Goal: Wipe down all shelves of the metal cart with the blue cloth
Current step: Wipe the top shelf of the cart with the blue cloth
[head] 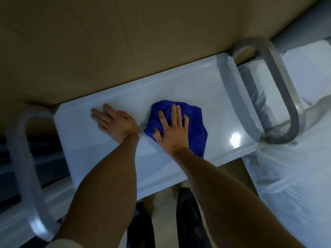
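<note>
Blue cloth (176,125) lies mid-shelf on the metal cart's top shelf (223,111), pressed flat beneath the spread right hand (171,130); left hand (114,122), fingers straight, braces at nine o'clock; wiping under way, next sweeping toward three o'clock.

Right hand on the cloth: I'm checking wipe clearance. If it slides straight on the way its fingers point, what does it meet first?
The right hand, flat on the blue cloth, points toward the shelf's far edge. Bare shelf comes first, then probably the tan wall behind it, though depth is unclear.
</note>
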Available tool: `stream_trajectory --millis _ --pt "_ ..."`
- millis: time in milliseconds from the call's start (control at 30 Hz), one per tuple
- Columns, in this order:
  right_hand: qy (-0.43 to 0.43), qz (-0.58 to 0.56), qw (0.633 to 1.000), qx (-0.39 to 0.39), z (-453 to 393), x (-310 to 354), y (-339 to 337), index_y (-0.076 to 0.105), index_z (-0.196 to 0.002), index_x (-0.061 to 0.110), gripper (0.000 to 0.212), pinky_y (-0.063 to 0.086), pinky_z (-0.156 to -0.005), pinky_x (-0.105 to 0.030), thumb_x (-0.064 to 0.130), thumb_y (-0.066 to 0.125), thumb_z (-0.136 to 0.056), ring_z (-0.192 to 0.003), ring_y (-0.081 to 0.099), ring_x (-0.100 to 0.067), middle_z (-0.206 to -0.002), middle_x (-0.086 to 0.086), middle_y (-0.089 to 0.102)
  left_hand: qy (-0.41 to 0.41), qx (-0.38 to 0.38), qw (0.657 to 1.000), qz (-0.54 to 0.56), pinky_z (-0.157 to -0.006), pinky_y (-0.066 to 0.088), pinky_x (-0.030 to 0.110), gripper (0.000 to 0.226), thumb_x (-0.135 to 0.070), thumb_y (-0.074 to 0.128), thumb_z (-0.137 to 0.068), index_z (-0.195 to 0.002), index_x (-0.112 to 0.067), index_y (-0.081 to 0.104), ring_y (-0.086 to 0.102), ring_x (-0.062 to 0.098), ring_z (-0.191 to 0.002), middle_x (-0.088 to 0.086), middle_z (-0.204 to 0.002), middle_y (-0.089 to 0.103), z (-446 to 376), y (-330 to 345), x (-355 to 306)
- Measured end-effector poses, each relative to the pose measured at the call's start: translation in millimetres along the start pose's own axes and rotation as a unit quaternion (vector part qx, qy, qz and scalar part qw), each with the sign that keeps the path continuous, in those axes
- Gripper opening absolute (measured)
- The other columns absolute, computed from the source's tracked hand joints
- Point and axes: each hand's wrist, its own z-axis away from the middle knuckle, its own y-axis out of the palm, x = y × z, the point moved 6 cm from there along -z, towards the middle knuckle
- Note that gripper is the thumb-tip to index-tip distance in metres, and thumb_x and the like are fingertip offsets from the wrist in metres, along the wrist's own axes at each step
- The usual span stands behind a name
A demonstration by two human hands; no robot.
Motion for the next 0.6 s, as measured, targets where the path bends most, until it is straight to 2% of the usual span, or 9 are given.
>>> stream_trajectory --millis 67,133,300,467,600 --pt "-0.006 0.006 1.000 -0.002 -40.6 -1.0 -8.2 0.020 -0.158 0.028 0.070 0.000 -0.119 -0.057 0.061 0.023 -0.095 -0.152 -0.002 -0.037 -0.164 -0.022 0.003 0.018 -0.023 0.999 -0.018 -0.116 0.019 0.048 0.054 -0.031 0.024 -0.101 -0.147 -0.010 0.040 0.016 0.039 -0.148 0.026 -0.158 0.019 0.1 6.1 -1.8" --pt "0.019 -0.001 1.000 -0.002 -89.0 0.8 -17.9 0.017 -0.158 0.030 0.070 -0.003 -0.118 -0.056 0.060 0.027 -0.095 -0.152 -0.005 -0.037 -0.164 -0.022 0.001 0.000 -0.025 1.000 -0.007 -0.116 0.019 0.047 0.054 -0.031 0.025 -0.101 -0.148 -0.010 0.038 0.014 0.038 -0.148 0.026 -0.158 0.018 -0.6 6.0 1.6" --pt "0.055 -0.006 0.998 -0.024 -140.8 1.4 -32.4 0.033 -0.153 0.031 0.068 0.001 -0.120 -0.055 0.063 0.032 -0.092 -0.151 0.003 -0.040 -0.162 -0.025 0.009 -0.007 -0.023 1.000 0.001 -0.114 0.023 0.049 0.051 -0.029 0.030 -0.100 -0.146 -0.009 0.042 0.018 0.039 -0.147 0.026 -0.158 0.021 1.7 3.6 -3.3" --pt "0.053 -0.020 0.998 -0.022 -85.5 1.0 -20.6 0.040 -0.151 0.021 0.066 0.006 -0.121 -0.052 0.056 0.032 -0.095 -0.151 0.011 -0.036 -0.162 -0.020 0.019 -0.013 -0.005 1.000 -0.001 -0.115 0.021 0.048 0.053 -0.029 0.031 -0.099 -0.147 -0.009 0.040 0.016 0.039 -0.148 0.026 -0.158 0.019 0.3 -0.2 -4.2" --pt "-0.003 -0.046 0.999 -0.016 48.9 -13.8 7.8 0.052 -0.139 0.017 0.060 0.013 -0.119 -0.054 0.054 0.038 -0.094 -0.148 0.021 -0.039 -0.159 -0.022 0.027 -0.022 -0.002 1.000 -0.005 -0.117 0.018 0.049 0.055 -0.031 0.026 -0.099 -0.150 -0.011 0.035 0.012 0.038 -0.149 0.024 -0.160 0.015 1.8 -1.8 -3.4"
